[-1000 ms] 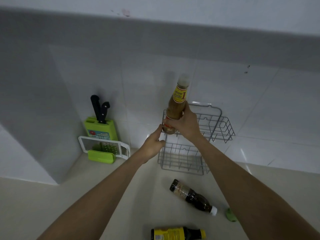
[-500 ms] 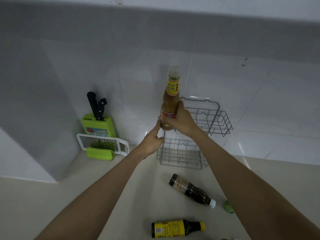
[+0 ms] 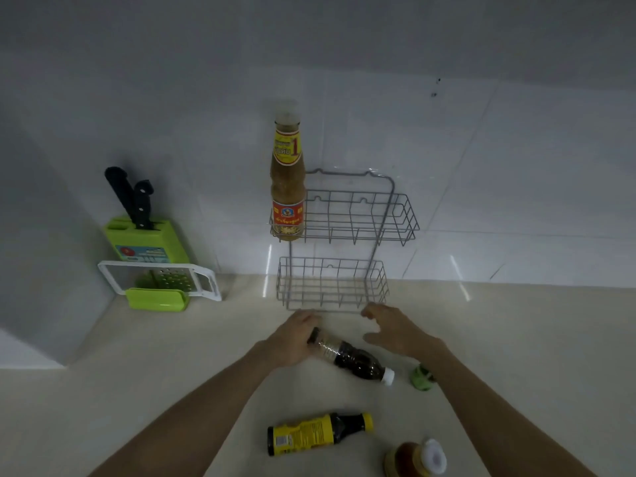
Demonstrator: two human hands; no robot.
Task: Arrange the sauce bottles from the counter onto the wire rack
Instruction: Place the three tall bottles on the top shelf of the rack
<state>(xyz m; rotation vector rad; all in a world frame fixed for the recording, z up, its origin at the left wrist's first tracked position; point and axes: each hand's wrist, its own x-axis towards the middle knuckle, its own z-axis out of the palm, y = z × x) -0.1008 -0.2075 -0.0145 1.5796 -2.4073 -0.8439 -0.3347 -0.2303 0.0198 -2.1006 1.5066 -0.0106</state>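
Observation:
A grey two-tier wire rack hangs on the tiled wall. A tall brown sauce bottle with a yellow and red label stands upright at the left end of its upper basket; the lower basket holds nothing. A dark sauce bottle with a white cap lies on the counter below the rack. My left hand is curled around its base end. My right hand hovers just right of that bottle with fingers spread, holding nothing. A yellow-labelled dark bottle lies nearer me. An amber bottle lies at the bottom edge.
A green knife block with two black-handled knives stands at the back left, and a white and green grater leans in front of it. A small green object lies beside my right forearm. A grey wall corner juts out at the left.
My right hand has let go of the brown bottle, which now stands in the upper basket. Both hands have come down to the counter, the left onto the dark bottle.

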